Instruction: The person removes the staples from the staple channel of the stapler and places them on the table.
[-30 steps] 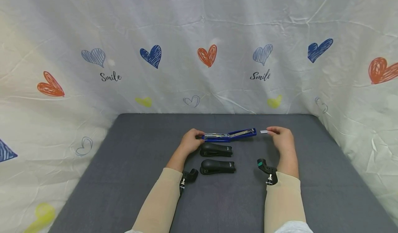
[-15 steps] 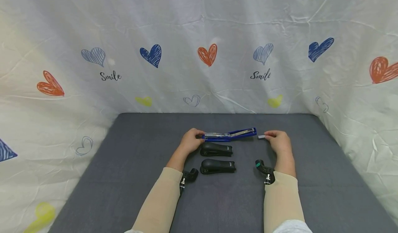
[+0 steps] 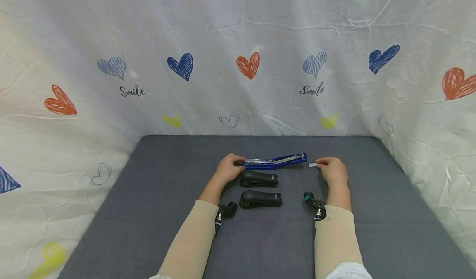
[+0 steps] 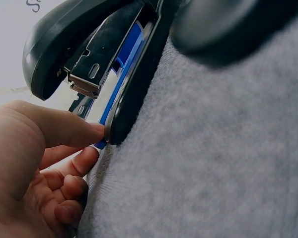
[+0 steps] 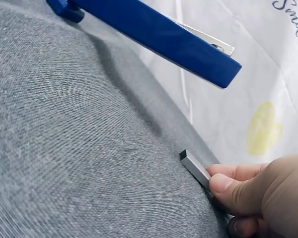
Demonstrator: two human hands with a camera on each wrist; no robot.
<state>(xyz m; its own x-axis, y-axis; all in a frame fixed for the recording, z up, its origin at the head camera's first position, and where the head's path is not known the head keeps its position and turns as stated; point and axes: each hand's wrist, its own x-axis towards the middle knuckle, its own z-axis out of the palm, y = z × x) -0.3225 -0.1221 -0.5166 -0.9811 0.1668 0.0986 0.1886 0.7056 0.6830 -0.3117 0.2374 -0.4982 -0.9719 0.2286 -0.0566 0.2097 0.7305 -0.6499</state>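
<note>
A blue stapler (image 3: 265,167) lies folded wide open on the grey table, its metal magazine showing and its lid (image 5: 169,42) tilted up to the right. My left hand (image 3: 227,168) pinches its left end between thumb and fingers; in the left wrist view a black stapler (image 4: 134,89) partly hides that end. Off the lid's right tip, my right hand (image 3: 334,171) pinches a short silver strip of staples (image 5: 195,169) by one end. The strip is low over the table, apart from the stapler; whether it touches the cloth I cannot tell.
Two black staplers, one nearer the blue one (image 3: 259,179) and one closer to me (image 3: 261,199), lie parallel between my arms. The grey table (image 3: 167,180) ends at a white cloth backdrop (image 3: 208,101) printed with hearts.
My right hand has come down and slightly left with the staple strip, nearer the table, and has barely moved in the last half second. The left hand and blue stapler stay put.
</note>
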